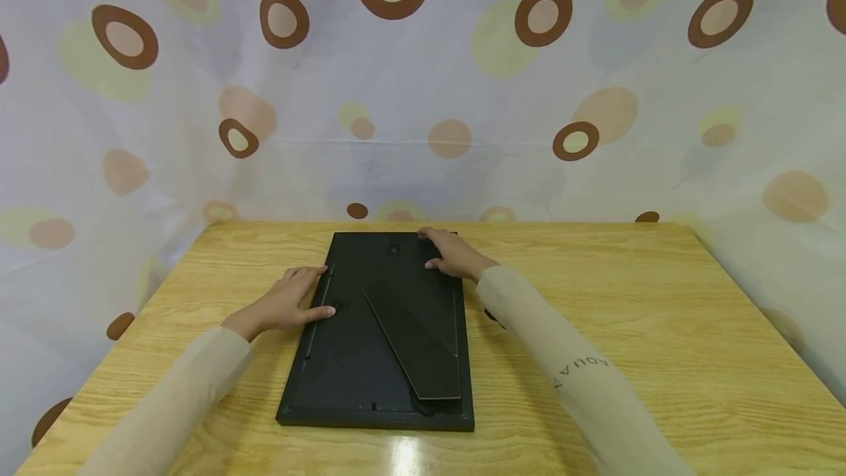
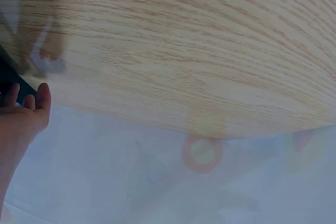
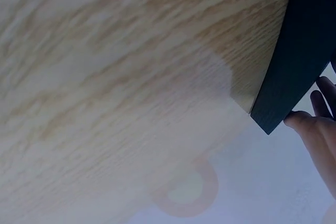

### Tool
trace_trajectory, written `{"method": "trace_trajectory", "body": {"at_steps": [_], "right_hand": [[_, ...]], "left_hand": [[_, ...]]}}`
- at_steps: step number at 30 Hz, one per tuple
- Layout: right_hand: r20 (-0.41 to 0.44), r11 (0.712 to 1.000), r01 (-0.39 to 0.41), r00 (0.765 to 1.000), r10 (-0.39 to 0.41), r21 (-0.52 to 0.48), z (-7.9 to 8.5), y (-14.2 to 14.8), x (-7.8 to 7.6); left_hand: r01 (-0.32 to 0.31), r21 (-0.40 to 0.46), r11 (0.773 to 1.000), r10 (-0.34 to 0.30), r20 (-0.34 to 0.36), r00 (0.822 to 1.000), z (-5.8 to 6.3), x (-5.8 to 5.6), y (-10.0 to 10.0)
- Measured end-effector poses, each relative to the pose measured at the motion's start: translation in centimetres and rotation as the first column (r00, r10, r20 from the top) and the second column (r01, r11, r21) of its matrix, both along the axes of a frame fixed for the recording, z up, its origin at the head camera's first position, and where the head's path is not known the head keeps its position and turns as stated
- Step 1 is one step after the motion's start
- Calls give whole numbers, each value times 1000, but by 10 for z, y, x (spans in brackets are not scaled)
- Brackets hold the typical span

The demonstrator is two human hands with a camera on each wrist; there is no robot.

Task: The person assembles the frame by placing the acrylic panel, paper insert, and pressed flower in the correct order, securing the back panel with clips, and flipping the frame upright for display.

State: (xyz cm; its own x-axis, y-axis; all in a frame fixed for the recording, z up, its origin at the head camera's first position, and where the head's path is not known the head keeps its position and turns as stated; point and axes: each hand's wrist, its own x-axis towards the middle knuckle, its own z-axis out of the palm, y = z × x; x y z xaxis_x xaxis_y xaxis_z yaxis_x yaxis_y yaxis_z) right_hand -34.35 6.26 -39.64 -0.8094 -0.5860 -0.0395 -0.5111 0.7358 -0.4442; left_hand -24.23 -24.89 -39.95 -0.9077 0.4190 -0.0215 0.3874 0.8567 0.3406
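A black picture frame lies back side up on the wooden table. Its easel stand slants across the lower right of the backing. At the frame's left edge, my left hand rests with fingertips on the border and thumb spread onto the back. My right hand holds the far right corner, fingers bent over the far edge and thumb on the backing. In the right wrist view, fingers touch the frame's dark side near a corner. The left wrist view catches only part of the left hand.
The wood-grain table extends to both sides of the frame. Behind it hangs a pale cloth with brown, peach and yellow rounds. A small dark item shows under the right sleeve, its kind unclear.
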Motion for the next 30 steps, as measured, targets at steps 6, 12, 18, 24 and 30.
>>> {"method": "trace_trajectory", "body": {"at_steps": [6,12,18,24,30], "right_hand": [[-9,1000,-14,1000,14,13,-1,0,0],[-32,998,-46,998,48,48,-1,2,1],[-43,994,-63,997,67,93,-4,2,1],[-45,990,-78,995,84,118,-4,2,3],[-64,985,-82,994,93,150,-4,2,4]], "left_hand": [[-4,-1,1000,4,7,1000,-1,-2,0],[1,5,1000,-1,0,1000,-2,-1,-1],[-4,15,1000,4,7,1000,-2,0,-1],[1,9,1000,-1,6,1000,-1,0,0],[4,7,1000,-4,4,1000,0,0,0]]}}
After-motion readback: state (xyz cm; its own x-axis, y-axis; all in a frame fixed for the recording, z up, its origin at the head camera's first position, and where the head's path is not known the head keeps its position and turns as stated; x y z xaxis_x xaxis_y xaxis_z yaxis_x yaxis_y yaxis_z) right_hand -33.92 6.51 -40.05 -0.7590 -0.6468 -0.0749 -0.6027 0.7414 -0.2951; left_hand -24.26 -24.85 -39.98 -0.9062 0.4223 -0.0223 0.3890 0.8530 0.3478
